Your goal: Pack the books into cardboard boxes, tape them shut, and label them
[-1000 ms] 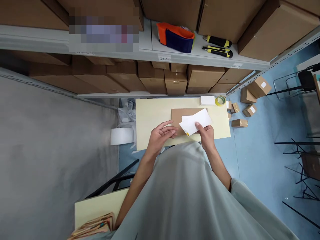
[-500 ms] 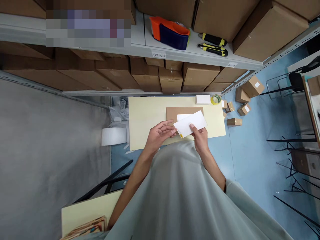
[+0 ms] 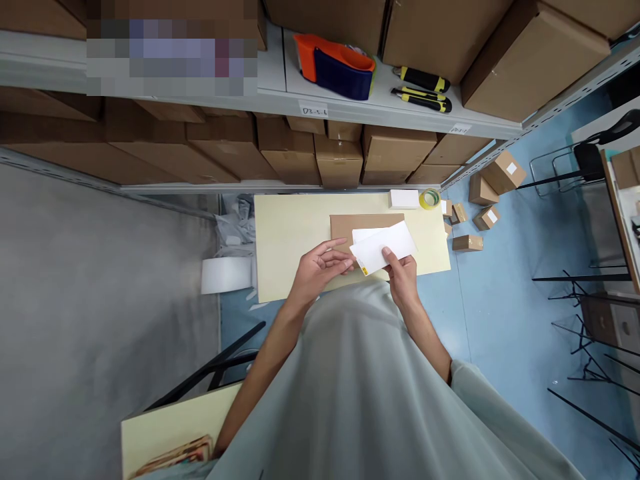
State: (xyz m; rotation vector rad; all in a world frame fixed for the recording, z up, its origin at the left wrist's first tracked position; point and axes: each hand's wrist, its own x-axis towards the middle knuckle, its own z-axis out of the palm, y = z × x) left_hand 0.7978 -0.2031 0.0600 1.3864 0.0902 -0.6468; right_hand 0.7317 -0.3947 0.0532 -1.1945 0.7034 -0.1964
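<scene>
White slip in R hand, L hand part-open beside it

R hand (image 3: 403, 275) has white slip (image 3: 374, 252) pinched, thumb on top, other fingers tucked under; slip sits at an angle over the pale yellow table (image 3: 290, 227), small yellow mark at its near L corner. L hand (image 3: 320, 267) is just beside slip's L end, fingers part-open & loosely curved, thumb near forefinger; can't tell if fingertips touch the slip's edge. Beyond slip & partly covered by it: 2nd white paper (image 3: 365, 235); can't tell if it's held too or lies on the brown cardboard (image 3: 343, 227), which is on table w/ its near side mostly hidden by hands & slip.

Table's far R corner: small white box (image 3: 403, 199), tape roll (image 3: 423, 200) just beside it. Off table's L end: big white roll (image 3: 226, 275) & crumpled plastic (image 3: 235, 230). Above: grey shelf (image 3: 273, 60) w/ orange-and-navy tool (image 3: 340, 72), two yellow-black cutters (image 3: 425, 79) to its R, cardboard boxes (image 3: 437, 40) behind; more boxes packed on tier below. Blue floor (image 3: 495, 300) R of table: small cartons (image 3: 467, 243), some w/ white labels. Bottom L: pale board (image 3: 180, 417) w/ paper bundle (image 3: 175, 457), partly hidden by person's L arm & sleeve
</scene>
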